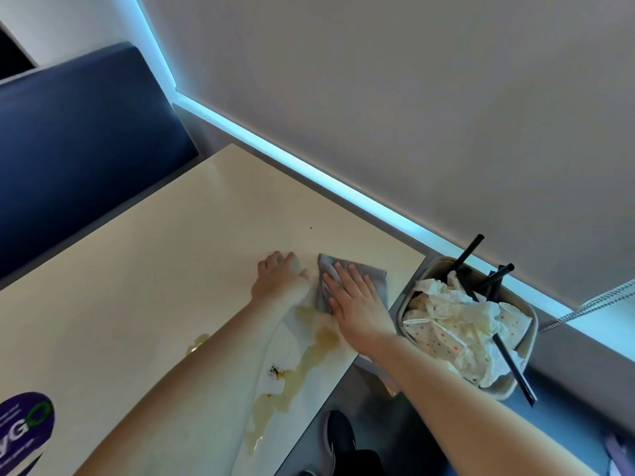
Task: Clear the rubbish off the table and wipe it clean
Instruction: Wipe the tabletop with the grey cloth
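Cloth [354,281]: grey, folded, flat on the cream worktop [144,269] near its right edge. Right hand [357,300] lies palm-down on it, fingers [335,286] straight and slightly spread, pressing the cloth's near half; the far corners show beyond the fingertips.
Left hand [281,281]: just beside the cloth on its left, resting on the worktop, fingers loosely curled, holding nothing.
Spill [302,365]: yellowish liquid streaks with dark crumbs, from under the right wrist toward the near edge.
Bin [515,383]: beside the worktop's right edge, holding crumpled napkins [450,304] and black straws [513,365].
Sticker [24,424]: purple, near-left corner.
Seat [86,149]: dark blue, beyond.
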Demonstrator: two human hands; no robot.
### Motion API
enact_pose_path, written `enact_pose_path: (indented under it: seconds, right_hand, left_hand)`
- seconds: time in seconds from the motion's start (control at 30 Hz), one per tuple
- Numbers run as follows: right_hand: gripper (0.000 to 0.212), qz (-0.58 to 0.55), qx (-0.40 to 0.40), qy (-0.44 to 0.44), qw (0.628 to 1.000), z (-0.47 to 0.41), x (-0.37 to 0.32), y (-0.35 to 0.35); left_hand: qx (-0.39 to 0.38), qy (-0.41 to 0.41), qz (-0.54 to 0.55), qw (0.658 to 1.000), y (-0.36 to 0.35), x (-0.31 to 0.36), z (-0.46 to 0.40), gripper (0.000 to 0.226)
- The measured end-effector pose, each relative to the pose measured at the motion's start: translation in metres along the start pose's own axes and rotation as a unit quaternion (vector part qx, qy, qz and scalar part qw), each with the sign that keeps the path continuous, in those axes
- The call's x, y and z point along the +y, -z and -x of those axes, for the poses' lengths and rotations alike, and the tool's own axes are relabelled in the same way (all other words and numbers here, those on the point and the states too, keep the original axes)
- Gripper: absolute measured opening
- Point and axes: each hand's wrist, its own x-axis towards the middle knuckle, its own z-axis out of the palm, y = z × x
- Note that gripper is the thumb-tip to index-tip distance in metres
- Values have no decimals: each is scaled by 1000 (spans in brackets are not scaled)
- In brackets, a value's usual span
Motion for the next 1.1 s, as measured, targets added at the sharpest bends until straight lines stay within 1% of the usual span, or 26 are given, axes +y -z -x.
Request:
enact_pose_path:
  seconds: [0.07,0.1,0.17,0.2,0.23,0.3,0.33,0.4,0.43,0.5,0.57,0.6,0.63,0.7,0.77,0.8,0.83,0.87,0.93,0.97,1.0,1.03,1.1]
  right_hand:
    - [50,-10,-26,13,1000,-9,14,5]
    - [49,-21,-24,2,999,-14,18,7]
    - [48,-47,8,-31,998,-18,10,4]
    - [47,-58,20,-33,998,-15,0,1]
    - [47,-64,22,-18,998,-9,-10,-5]
    - [48,-72,15,57,996,11,-21,-15]
    - [50,-74,9,91,993,17,-18,-15]
    - [48,-60,-7,118,991,13,-1,-7]
    - [50,-50,-14,110,993,5,9,-4]
    - [54,-47,-6,48,998,-11,15,2]
    - [50,-66,34,-8,997,-15,-1,1]
    - [46,-76,40,-7,996,-12,-13,-3]
    - [44,-82,34,14,996,-3,-26,-8]
    - [41,-87,17,84,992,19,-40,-15]
    - [41,-79,5,140,987,30,-33,-14]
    - [42,-67,2,151,986,26,-24,-13]
    - [42,-59,4,146,988,18,-17,-13]
    - [42,-53,9,122,991,7,-13,-12]
    - [42,-51,22,62,997,-7,-20,-12]
    - [42,-55,28,48,997,-7,-30,-14]
    - [42,-59,24,48,997,-1,-39,-17]
    - [42,-65,15,66,996,10,-46,-20]
    - [42,-65,3,128,990,38,-44,-23]
  left_hand:
    - [-12,-28,17,999,4,-7,2,35]
    - [-12,-39,28,999,4,-12,4,33]
    - [-10,-56,45,997,4,-20,7,39]
    - [-9,-60,45,997,3,-22,8,43]
    - [-6,-64,40,997,1,-24,8,46]
    - [-2,-68,34,997,0,-27,10,49]
    - [-3,-70,30,997,0,-27,11,50]
    - [3,-75,15,997,5,-29,17,53]
    - [13,-81,-7,997,7,-30,22,54]
    - [29,-83,-66,994,10,-38,34,55]
    - [45,-63,-96,992,6,-50,45,53]
    - [53,-54,-93,993,2,-57,50,54]
    - [60,-51,-84,993,-2,-62,54,55]
    - [74,-67,-65,993,-11,-69,59,57]
    - [71,-79,-34,994,-17,-71,60,56]
    - [66,-79,-24,994,-19,-72,60,57]
    - [61,-76,-19,995,-19,-73,60,58]
    - [56,-72,-16,996,-19,-73,59,59]
    - [50,-66,-15,996,-16,-74,58,60]
    - [49,-64,-16,997,-15,-75,57,60]
    - [48,-64,-16,997,-15,-76,57,59]
    - [45,-65,-18,997,-15,-76,57,57]
    - [39,-71,-29,996,-15,-77,57,57]
